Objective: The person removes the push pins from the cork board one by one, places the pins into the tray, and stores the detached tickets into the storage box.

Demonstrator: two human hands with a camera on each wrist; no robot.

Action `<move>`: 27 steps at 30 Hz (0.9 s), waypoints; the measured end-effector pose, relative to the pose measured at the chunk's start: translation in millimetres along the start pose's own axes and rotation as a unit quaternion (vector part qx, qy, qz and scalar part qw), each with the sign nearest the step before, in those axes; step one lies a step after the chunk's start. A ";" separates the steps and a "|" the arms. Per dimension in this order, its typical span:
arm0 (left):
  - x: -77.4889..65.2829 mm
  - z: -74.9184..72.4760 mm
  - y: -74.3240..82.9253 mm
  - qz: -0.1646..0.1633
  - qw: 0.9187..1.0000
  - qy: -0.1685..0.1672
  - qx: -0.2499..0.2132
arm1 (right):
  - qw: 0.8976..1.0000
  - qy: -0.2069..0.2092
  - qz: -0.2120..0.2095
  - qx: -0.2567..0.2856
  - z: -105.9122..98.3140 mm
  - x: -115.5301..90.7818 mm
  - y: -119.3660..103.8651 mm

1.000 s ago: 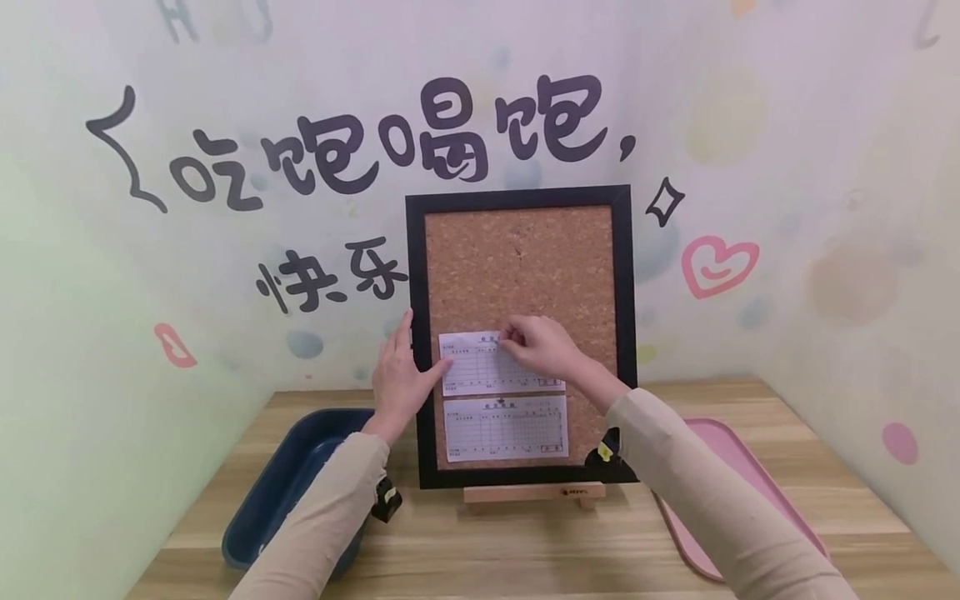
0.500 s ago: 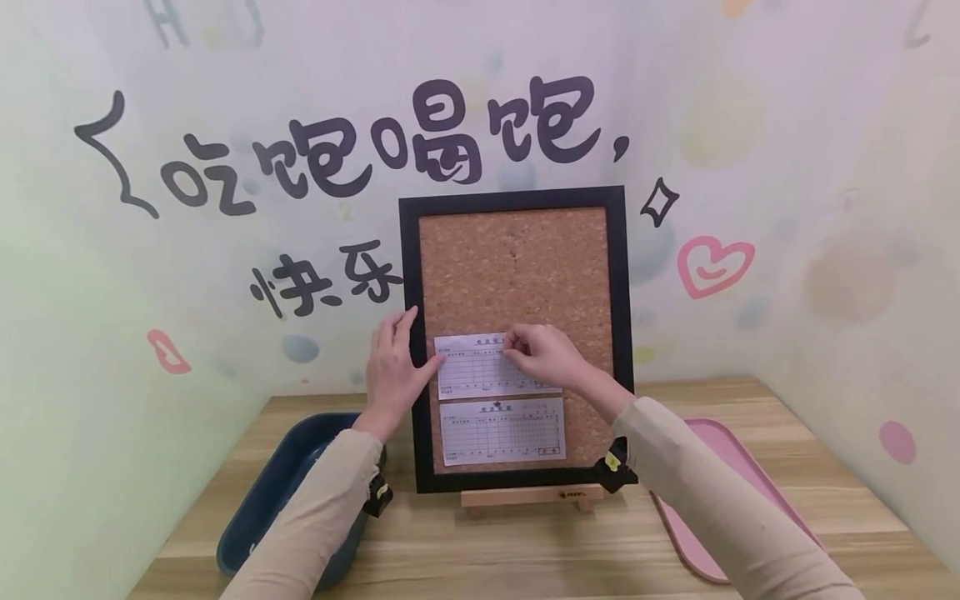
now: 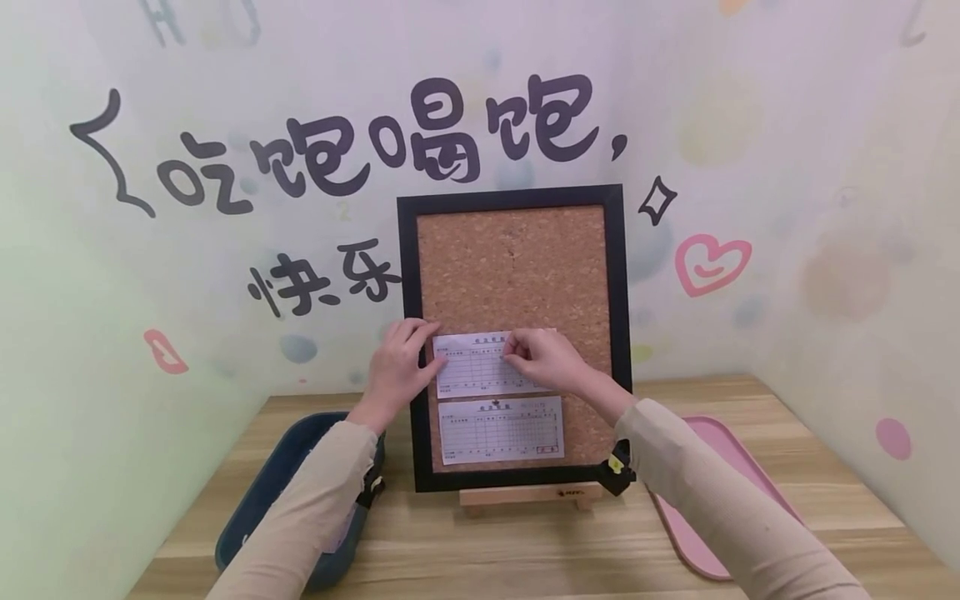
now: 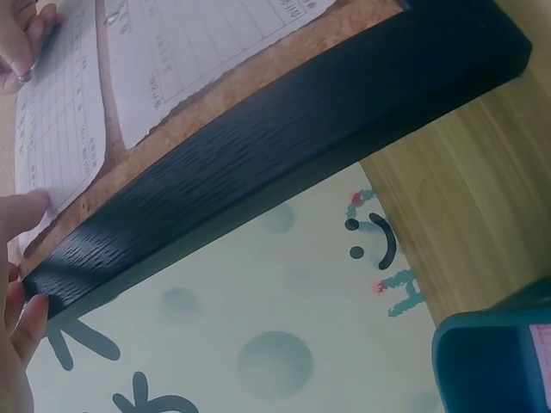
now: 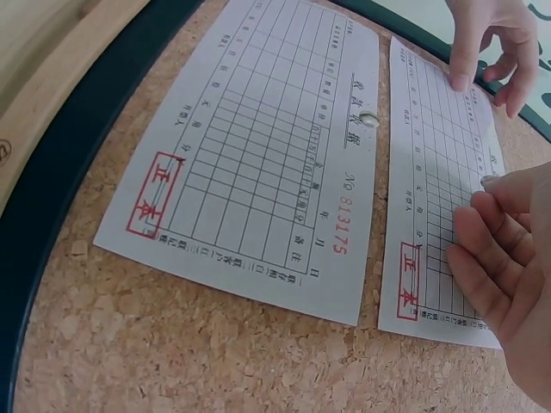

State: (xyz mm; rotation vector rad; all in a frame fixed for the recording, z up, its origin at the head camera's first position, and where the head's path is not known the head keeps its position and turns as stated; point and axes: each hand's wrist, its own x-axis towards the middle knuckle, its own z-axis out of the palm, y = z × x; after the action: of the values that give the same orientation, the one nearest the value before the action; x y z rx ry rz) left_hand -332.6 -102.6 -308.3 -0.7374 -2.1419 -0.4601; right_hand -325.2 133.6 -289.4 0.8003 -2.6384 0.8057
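Note:
A black-framed cork board (image 3: 517, 267) leans on a small wooden easel (image 3: 517, 497). Two printed receipt slips lie flat on its lower part, one above the other. My left hand (image 3: 397, 367) is at the frame's left side; its thumb presses the left end of the upper slip (image 3: 468, 367), and the other fingers are at the frame edge. With thumb and fingertips, my right hand (image 3: 547, 358) pinches a small shiny pushpin (image 5: 489, 181) at the upper slip's top middle, covering its right part. Another pushpin (image 5: 368, 119) sits in the lower slip (image 3: 500, 433) near its heading.
A dark blue tray (image 3: 243, 508) stands left on the wooden table (image 3: 420, 558), partly behind my left sleeve, with paper in it. At the right, my right sleeve partly covers a pink tray (image 3: 693, 542). Behind the board rises a painted wall (image 3: 330, 67).
My left fingers have shifted right, over the frame's left edge, while the thumb stays on the slip. My right hand has lowered slightly at the upper slip. More paper shows in the blue tray.

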 end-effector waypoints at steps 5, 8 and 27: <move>1.9 -1.0 1.3 0.011 1.000 -0.018 -0.003 | 1.000 0.002 0.004 -0.001 0.5 -0.4 0.2; 2.3 -0.5 2.2 0.004 0.999 -0.032 -0.004 | 1.000 0.004 0.001 0.001 0.4 -0.4 0.0; 6.6 -4.9 6.5 -0.066 0.995 -0.062 -0.039 | 1.000 0.001 -0.016 0.004 3.7 -1.5 2.0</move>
State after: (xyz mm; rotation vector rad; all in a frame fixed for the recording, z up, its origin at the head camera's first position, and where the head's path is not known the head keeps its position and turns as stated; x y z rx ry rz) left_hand -328.9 -98.0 -299.6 -0.6857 -2.3102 -0.5829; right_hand -325.4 133.5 -293.9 0.8407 -2.6149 0.8089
